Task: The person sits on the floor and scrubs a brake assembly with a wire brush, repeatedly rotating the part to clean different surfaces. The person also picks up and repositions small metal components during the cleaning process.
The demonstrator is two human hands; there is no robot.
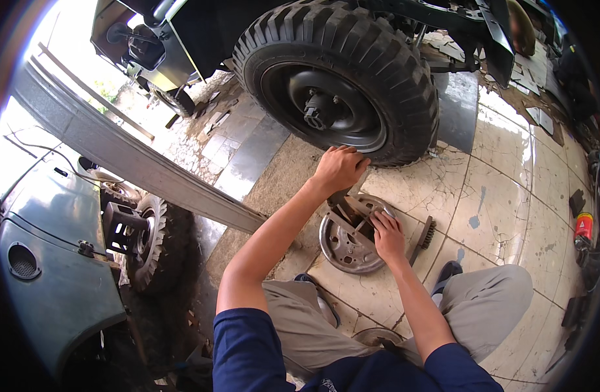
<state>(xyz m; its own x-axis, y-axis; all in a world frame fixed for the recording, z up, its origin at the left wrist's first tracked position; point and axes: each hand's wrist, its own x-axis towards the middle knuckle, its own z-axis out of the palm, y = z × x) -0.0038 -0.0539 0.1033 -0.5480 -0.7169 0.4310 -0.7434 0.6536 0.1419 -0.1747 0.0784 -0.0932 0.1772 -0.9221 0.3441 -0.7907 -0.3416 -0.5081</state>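
Low in front of me, a round metal brake backing plate with several holes lies on the tiles. A curved metal brake shoe sits on it, tilted up. My right hand presses and holds the shoe from its right side, fingers laid along it. Closed in a fist above the plate's far edge is my left hand; a dark part shows under it, but what it grips is mostly hidden. Just right of the plate lies a wire brush, touched by neither hand.
A big black vehicle wheel stands just beyond my left hand. A grey metal post slants across the left, beside a green vehicle body. Another round metal part lies between my feet. At far right stands a red can.
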